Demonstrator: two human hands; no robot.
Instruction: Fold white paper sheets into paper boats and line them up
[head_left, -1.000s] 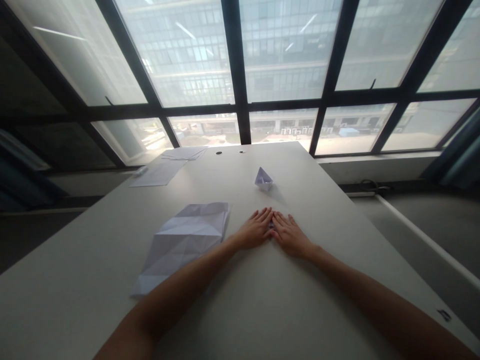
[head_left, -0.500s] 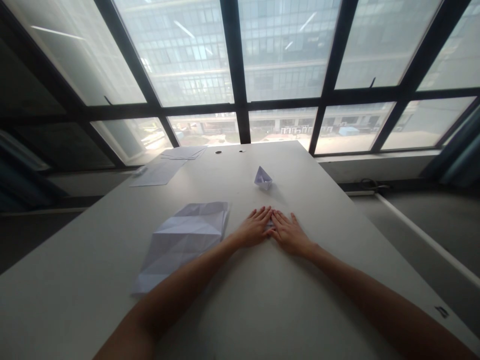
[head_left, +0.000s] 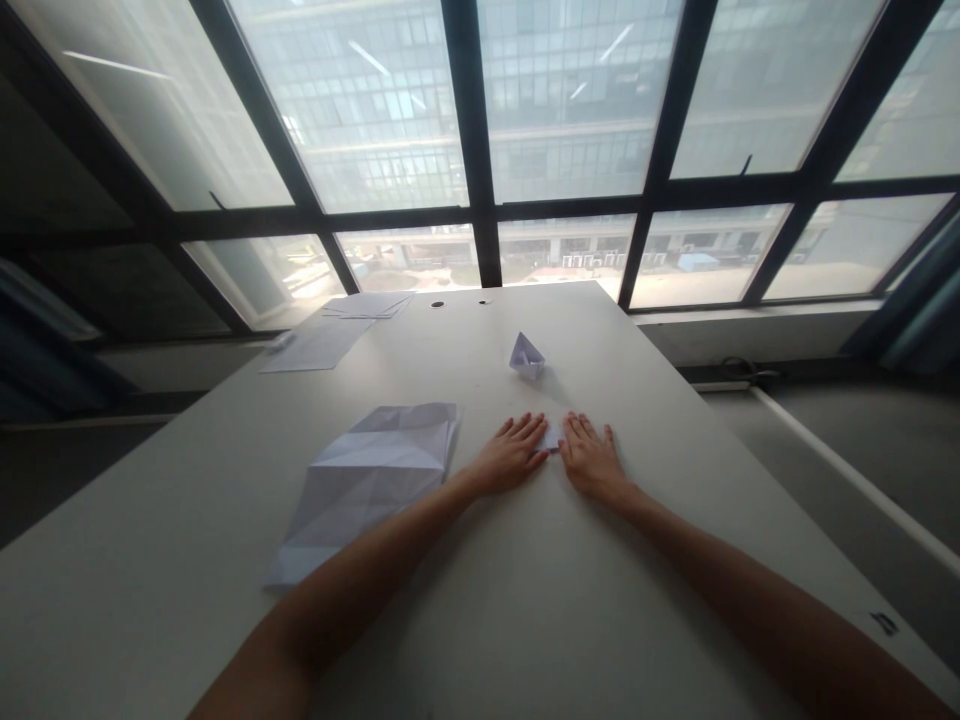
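Both hands lie flat on a small folded piece of white paper (head_left: 552,437) on the white table (head_left: 480,600). My left hand (head_left: 511,455) covers the paper's left part, fingers stretched out and pointing away from me. Over its right edge rests my right hand (head_left: 592,455), also with straight fingers. Only a narrow strip of the paper shows between the hands, so its full shape is hidden. Just beyond them stands a folded paper boat (head_left: 527,357) with a pointed top.
Left of my left hand lies a large creased sheet of paper (head_left: 375,470), partly under my forearm. More white sheets (head_left: 330,345) lie at the table's far left. Two round holes are near the far edge, below tall windows (head_left: 562,100).
My right hand has slid to the right, away from the left one, uncovering more of the folded paper. The left hand and the paper boat have stayed in place.
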